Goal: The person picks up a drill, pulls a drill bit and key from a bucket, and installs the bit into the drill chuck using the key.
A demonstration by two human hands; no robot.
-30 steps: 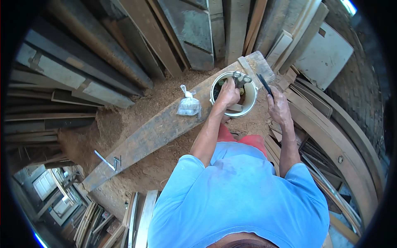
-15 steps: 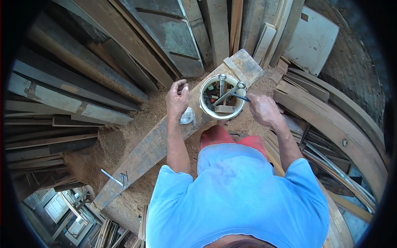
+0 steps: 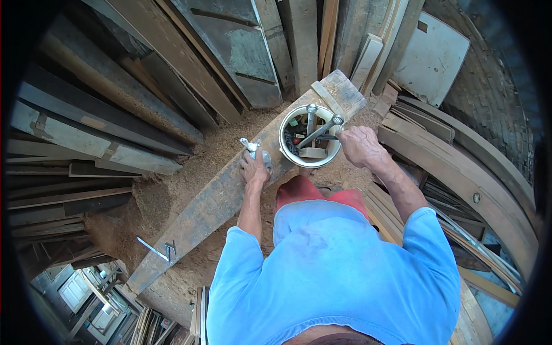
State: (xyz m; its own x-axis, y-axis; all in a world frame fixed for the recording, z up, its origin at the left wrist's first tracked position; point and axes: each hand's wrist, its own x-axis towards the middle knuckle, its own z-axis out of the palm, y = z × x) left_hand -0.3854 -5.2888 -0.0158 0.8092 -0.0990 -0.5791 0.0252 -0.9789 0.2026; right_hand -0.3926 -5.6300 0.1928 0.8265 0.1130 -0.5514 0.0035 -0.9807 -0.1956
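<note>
My left hand (image 3: 254,168) is wrapped round a small clear plastic bag (image 3: 249,145) on the plank bench (image 3: 207,198). The bag's twisted whitish top sticks up past my fingers. To its right on the bench stands a round white bucket (image 3: 283,150) filled with tools and small items. Two hammers lean out of it, one hammer (image 3: 311,109) upright and another hammer (image 3: 337,119) slanting to the right. At the bucket's right rim my right hand (image 3: 361,147) is closed round a thin dark tool (image 3: 328,137), whose end reaches into the bucket; its kind is unclear.
A white folding rule (image 3: 150,248) and some nails (image 3: 170,249) lie toward the bench's near left end. Timber boards (image 3: 103,115) lean along the left and far sides. Curved planks (image 3: 460,155) are stacked at right. Sawdust (image 3: 155,195) covers the ground.
My left hand has come down from above the bench and taken hold of the plastic bag. My right hand has moved slightly left, bringing the dark tool deeper into the bucket.
</note>
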